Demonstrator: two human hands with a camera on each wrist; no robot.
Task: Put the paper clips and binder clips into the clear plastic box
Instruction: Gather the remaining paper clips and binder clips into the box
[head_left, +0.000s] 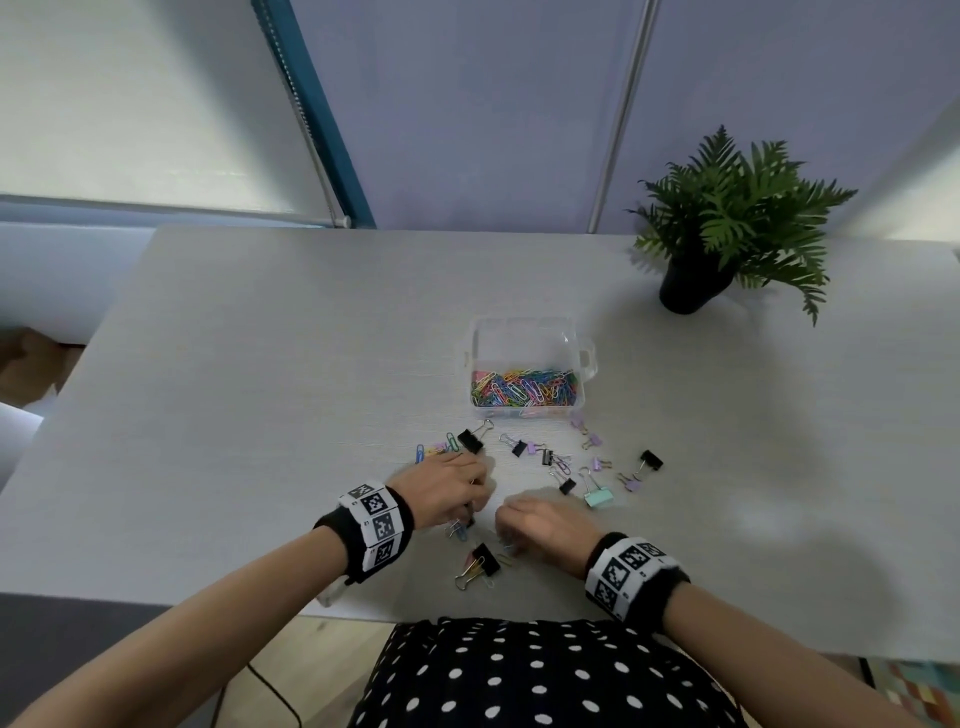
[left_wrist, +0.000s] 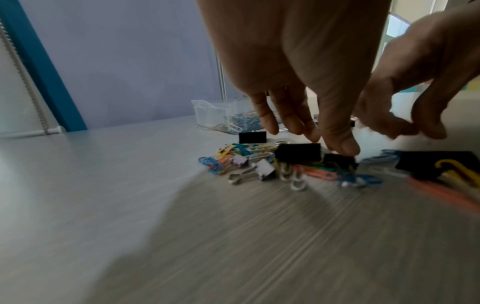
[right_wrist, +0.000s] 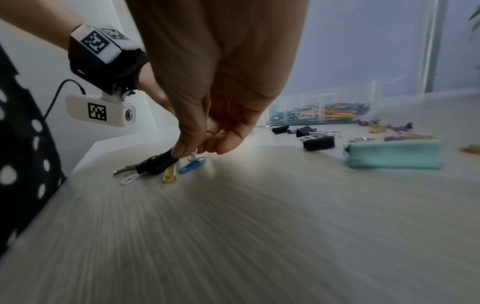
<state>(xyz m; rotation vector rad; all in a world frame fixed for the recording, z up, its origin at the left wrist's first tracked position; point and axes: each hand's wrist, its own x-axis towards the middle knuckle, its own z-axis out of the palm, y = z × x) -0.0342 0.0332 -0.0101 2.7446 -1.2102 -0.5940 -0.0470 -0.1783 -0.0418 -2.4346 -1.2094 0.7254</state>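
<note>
Hands low over paper clips

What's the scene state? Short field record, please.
box: clear box, open, far half bare, near half holds paper clips
loose clips: binder clips and a few paper clips lie on the table, near side of the box
left hand: fingers down on a clip pile, touching a black binder clip
right hand: pinches a small white clip; blurred
other: potted plant far right
</note>
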